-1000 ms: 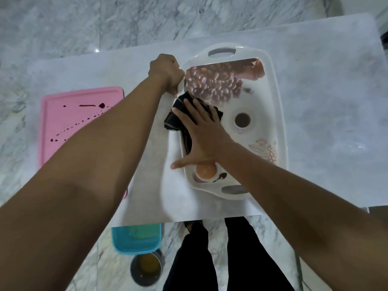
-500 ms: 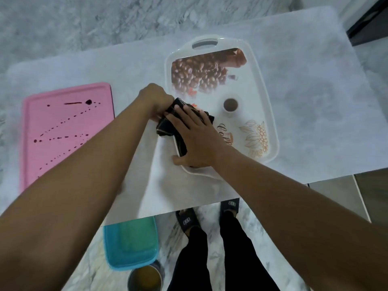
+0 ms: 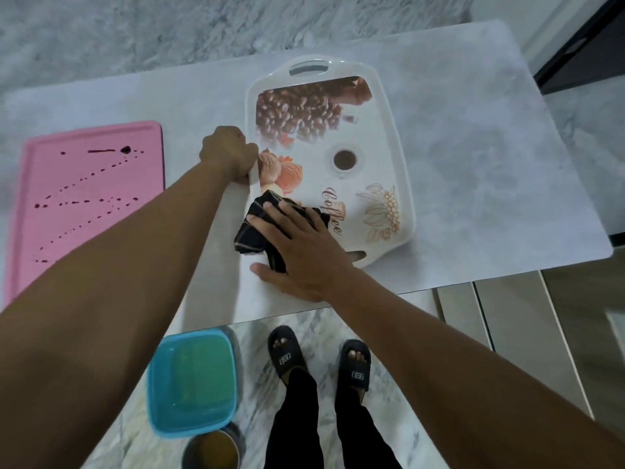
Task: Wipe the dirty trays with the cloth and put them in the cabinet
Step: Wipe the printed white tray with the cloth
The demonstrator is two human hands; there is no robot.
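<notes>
A white tray (image 3: 402, 137) printed with coffee beans and the word "Coffee" lies on the marble table. My left hand (image 3: 228, 154) grips the tray's left rim with curled fingers. My right hand (image 3: 297, 252) lies flat with spread fingers on a dark striped cloth (image 3: 252, 233), pressing it onto the tray's near left corner. A pink tray (image 3: 91, 184) with dark brown drips and streaks lies at the table's left.
The marble table (image 3: 490, 164) ends just below my right hand. On the floor under its front edge stand a blue plastic container (image 3: 192, 380) and a metal pot (image 3: 211, 450) of yellowish liquid. My feet in black sandals (image 3: 285, 353) stand beside them. A dark cabinet opening (image 3: 588, 52) shows top right.
My right hand slid the cloth toward the tray's near left corner, uncovering the print in the middle. My left hand moved along the left rim and still grips it.
</notes>
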